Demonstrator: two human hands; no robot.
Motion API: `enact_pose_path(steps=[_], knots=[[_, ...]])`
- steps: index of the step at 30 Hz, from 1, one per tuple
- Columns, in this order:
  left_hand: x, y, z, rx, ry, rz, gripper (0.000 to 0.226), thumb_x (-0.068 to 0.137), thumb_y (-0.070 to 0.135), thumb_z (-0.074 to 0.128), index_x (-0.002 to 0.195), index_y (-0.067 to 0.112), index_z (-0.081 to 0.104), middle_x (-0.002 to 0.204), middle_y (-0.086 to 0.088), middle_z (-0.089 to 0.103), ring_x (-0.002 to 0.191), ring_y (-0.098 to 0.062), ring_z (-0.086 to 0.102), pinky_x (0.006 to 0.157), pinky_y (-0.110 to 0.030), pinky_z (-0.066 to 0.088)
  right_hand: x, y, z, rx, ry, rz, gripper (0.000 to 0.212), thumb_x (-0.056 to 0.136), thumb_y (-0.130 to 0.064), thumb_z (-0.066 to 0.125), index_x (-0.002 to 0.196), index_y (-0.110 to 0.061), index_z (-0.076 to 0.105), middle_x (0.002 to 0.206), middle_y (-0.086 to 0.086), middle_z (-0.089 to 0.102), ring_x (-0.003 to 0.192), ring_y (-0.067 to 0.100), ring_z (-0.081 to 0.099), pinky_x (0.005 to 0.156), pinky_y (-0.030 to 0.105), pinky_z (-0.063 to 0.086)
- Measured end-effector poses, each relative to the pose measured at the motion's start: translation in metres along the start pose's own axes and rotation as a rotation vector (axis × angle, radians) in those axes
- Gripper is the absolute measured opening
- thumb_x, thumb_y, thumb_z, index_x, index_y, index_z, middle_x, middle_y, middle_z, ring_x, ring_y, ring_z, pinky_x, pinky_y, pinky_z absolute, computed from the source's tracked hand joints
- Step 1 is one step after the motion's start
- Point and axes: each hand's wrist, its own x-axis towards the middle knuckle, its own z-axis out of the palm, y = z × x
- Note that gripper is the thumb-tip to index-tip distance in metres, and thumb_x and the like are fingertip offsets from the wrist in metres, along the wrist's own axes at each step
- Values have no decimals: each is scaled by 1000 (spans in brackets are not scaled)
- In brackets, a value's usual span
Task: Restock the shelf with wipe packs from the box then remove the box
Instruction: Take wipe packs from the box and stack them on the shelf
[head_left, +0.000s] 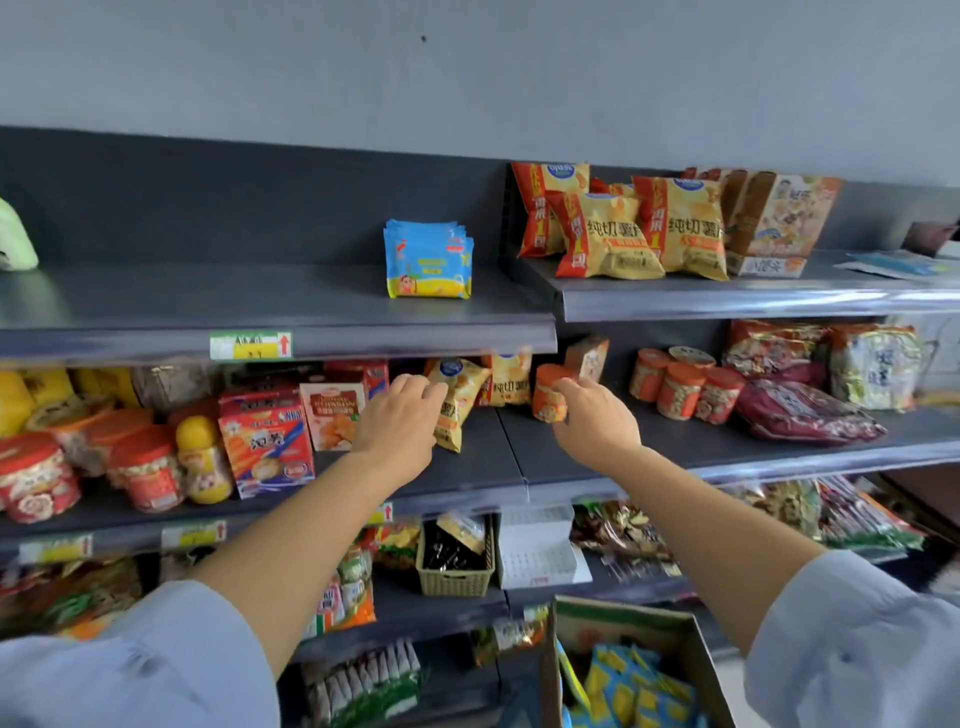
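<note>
While both arms stretch toward the shelving, the stack of wipe packs (428, 267) stands upright on the top shelf (208, 301), blue and yellow, several packs deep, its printed face toward the camera. Below that stack and slightly to its left, the left hand (400, 415) hangs in front of the middle tier with its fingers loosely bent downward and nothing in them. Its fingertips lie just beside a yellow chip bag (460, 402), and whether they touch it cannot be told. Below the stack and to its right, the right hand (592, 418) has its fingers curled, the tips overlapping an orange jar (549, 399); whether it grips that jar or only hangs in front of it cannot be told. Far below the stack and to its right, at the bottom edge of the view, the cardboard box (623, 609) sits open, with loose wipe packs (636, 686) of the same blue and yellow lying jumbled inside it. Right of the stack, on the neighbouring shelf section at about the same height, large chip bags (639, 234) lean against one another. A green and yellow price tag (251, 345) sits on the top shelf's front edge, below and left of the stack. Straight below the stack, two tiers down, a woven basket (454, 569) holds dark items
</note>
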Motion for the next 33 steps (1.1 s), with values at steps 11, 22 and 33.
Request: enact_pose_path(steps=[11, 22, 33], knots=[[-33, 115, 74, -92, -205, 96, 58, 91, 16, 60, 142, 16, 33, 138, -5, 41, 131, -24, 35, 96, -36, 42, -69, 97, 52, -33, -195, 95, 50, 91, -17, 52, 140, -19, 42, 133, 5, 49, 120, 28, 49, 76, 35, 47], [-56, 240, 181, -189, -440, 78, 47, 89, 14, 62, 132, 15, 44, 133, -5, 46, 126, -24, 40, 94, -37, 45, -118, 220, 146, -46, -460, 131, 43, 90, -15, 55, 132, -18, 50, 128, 7, 52, 116, 30, 51, 84, 40, 51], [-111, 308, 310, -227, -736, 112, 38, 87, 9, 59, 124, 17, 51, 127, -3, 47, 123, -24, 42, 90, -39, 47, -178, 286, 266, -7, -763, 175, 51, 89, -14, 54, 139, -19, 45, 130, 9, 50, 124, 30, 46, 95, 39, 47]])
